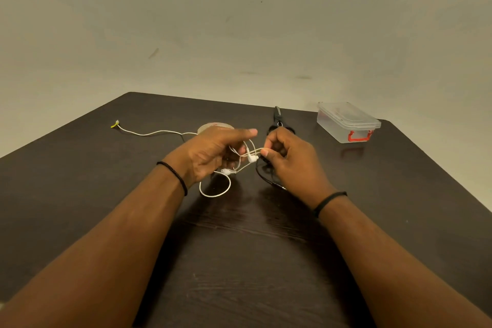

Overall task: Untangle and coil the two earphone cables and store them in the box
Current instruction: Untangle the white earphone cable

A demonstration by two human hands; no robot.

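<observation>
A white earphone cable (215,192) is bunched between my hands over the middle of the dark table (239,261); one loop lies on the table and a long tail with a yellowish plug (115,124) runs off to the left. My left hand (215,154) holds the white loops with curled fingers. My right hand (290,157) pinches a white strand between thumb and forefinger. A black earphone cable (262,176) hangs in a loop under my right hand. The clear plastic box (346,122) with red latches stands closed at the far right.
A roll of clear tape (213,126) lies just behind my left hand. Black-handled scissors (278,117) lie behind my right hand, pointing away. The table's far edge meets a plain wall.
</observation>
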